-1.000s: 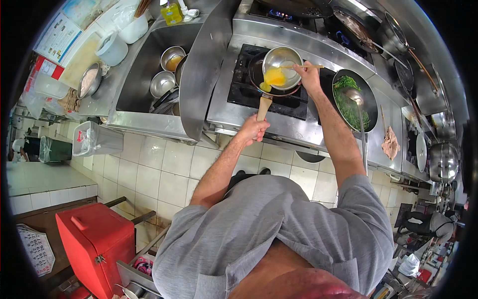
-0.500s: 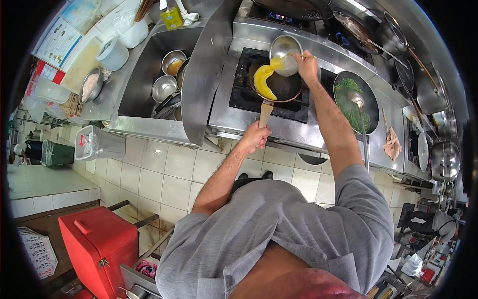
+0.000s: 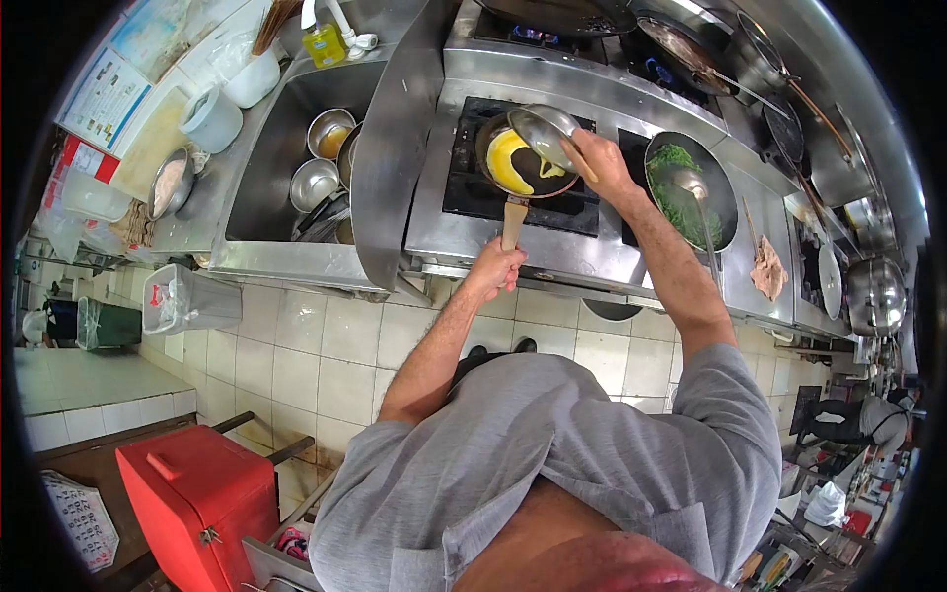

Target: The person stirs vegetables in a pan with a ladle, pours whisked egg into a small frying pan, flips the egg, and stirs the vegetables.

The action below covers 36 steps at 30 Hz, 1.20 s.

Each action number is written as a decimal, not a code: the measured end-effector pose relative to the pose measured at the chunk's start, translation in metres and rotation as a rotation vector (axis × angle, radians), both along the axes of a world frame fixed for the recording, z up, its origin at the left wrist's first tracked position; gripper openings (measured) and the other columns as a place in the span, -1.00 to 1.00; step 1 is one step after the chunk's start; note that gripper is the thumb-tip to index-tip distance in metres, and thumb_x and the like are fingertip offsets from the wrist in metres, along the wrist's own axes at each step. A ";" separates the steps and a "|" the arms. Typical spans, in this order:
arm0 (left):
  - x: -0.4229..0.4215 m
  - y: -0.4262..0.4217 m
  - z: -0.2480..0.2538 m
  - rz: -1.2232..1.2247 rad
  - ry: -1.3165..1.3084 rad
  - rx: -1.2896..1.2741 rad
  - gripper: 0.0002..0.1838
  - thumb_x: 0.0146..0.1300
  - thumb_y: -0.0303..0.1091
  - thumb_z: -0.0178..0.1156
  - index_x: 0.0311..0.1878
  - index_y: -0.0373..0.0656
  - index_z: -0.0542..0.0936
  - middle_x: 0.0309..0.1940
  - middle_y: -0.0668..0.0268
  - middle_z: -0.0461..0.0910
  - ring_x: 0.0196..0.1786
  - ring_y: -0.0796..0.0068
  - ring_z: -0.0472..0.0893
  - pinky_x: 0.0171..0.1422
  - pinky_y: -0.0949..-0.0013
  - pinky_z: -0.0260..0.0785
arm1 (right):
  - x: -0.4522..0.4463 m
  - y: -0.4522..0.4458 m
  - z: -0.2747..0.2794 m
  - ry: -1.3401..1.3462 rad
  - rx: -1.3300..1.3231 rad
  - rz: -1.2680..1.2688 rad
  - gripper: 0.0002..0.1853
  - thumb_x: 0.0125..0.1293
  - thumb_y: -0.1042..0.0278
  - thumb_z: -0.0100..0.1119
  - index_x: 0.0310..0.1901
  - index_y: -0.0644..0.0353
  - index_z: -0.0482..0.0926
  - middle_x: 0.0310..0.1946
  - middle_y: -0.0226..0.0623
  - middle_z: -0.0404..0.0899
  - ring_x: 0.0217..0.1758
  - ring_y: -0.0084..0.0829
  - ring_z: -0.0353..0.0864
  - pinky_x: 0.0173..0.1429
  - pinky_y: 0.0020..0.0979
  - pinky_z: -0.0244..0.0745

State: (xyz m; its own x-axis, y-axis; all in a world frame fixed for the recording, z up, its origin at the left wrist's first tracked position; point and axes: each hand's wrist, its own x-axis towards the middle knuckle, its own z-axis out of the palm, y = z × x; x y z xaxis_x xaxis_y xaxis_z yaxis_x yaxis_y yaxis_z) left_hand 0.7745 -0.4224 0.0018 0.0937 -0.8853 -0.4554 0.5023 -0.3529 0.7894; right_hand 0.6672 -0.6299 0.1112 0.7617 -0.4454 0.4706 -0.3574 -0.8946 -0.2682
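My left hand (image 3: pixel 496 267) is wrapped round the pale handle (image 3: pixel 513 225) of a small frying pan (image 3: pixel 541 189), which sits on the stove grate (image 3: pixel 464 183). Yellow beaten egg (image 3: pixel 505 163) lies in a curved band along the pan's left side, with a thin trail toward the right. Over the pan's far right part, a metal bowl (image 3: pixel 546 128) is tipped steeply in my right hand (image 3: pixel 604 170). A thin tan stick-like thing (image 3: pixel 580 162) shows by that hand's fingers; its kind is unclear. The bowl hides part of the pan.
Right of the pan, an oval pan (image 3: pixel 725 173) holds greens (image 3: pixel 676 207) and a ladle (image 3: pixel 689 183). A sink (image 3: pixel 266 192) with metal bowls stands left, behind a steel partition (image 3: pixel 395 128). Burner flames (image 3: pixel 656 69) show at the back. A crumpled cloth (image 3: pixel 767 268) lies far right.
My right hand has tipped the bowl further over and brought it left, above the pan. The egg has spread into a wider curve with a trail to the right. My left hand keeps its hold.
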 end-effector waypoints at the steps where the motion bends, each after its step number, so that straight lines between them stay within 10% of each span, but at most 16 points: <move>1: -0.001 0.000 0.000 0.016 -0.017 -0.001 -0.81 0.09 -0.47 0.11 -0.29 -0.10 0.30 -0.69 0.51 0.21 -0.77 0.75 0.15 -0.78 0.54 0.06 | 0.002 0.004 0.003 0.010 -0.050 0.023 -0.80 0.25 0.26 -0.01 -0.40 0.21 0.35 -0.51 -0.07 0.48 -0.37 -0.02 0.51 -0.35 -0.13 0.42; 36: -0.003 -0.012 0.015 0.059 -0.005 -0.029 -0.86 0.01 -0.52 0.09 -0.50 -0.17 0.31 -0.68 0.43 0.25 -0.77 0.64 0.22 -0.76 0.46 0.12 | 0.024 0.024 0.030 0.110 -0.222 -0.154 -0.93 0.12 0.40 -0.02 -0.37 0.16 0.38 -0.43 -0.15 0.52 -0.34 -0.08 0.57 -0.33 -0.14 0.47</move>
State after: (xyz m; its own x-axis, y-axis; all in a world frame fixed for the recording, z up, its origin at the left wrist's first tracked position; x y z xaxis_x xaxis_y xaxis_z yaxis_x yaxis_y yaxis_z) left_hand 0.7714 -0.4339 0.0170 0.1480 -0.8911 -0.4289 0.5173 -0.2999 0.8015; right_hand 0.6908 -0.6062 0.1411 0.7451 -0.4550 0.4876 -0.5094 -0.8602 -0.0243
